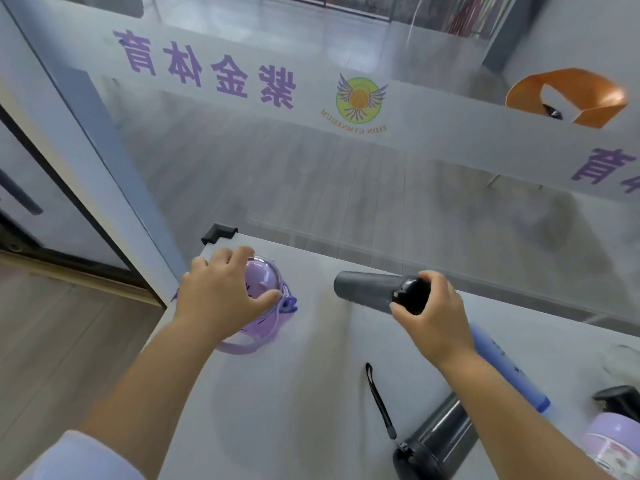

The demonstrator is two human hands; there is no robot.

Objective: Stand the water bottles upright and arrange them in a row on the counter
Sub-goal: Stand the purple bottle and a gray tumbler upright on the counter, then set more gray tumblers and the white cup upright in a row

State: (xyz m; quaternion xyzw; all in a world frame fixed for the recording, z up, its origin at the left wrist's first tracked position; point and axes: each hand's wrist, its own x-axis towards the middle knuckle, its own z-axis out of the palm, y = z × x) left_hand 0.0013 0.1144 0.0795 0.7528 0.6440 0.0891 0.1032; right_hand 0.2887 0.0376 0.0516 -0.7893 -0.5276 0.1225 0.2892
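Purple plastic shows under our left hand: a lilac bottle stands upright near the left corner of the tabletop, and our palm covers most of its domed lid, so we cannot see the body below. The fingers spread over the lid's far side with the thumb on its near side, clasping it. A lilac strap loops out below that hand onto the tabletop. Beyond the fingers, a black corner guard caps the tabletop's far left corner, and the left edge drops to wood floor close by.

To the right, our right hand grips the black cap end of a grey bottle, which is tilted, its base pointing left toward the lilac bottle; whether it touches the tabletop we cannot tell. Open tabletop lies between the two hands and nearer to us.

Under the right forearm a dark grey flask lies on its side, its black wrist strap trailing away from us, its cap end cut by the frame's lower edge. A blue bottle lies on its side right of the wrist, partly hidden by the arm. At the far right edge, a dark object and a lilac patterned container are cut off and blurred. A glass partition runs just beyond the tabletop's far edge.
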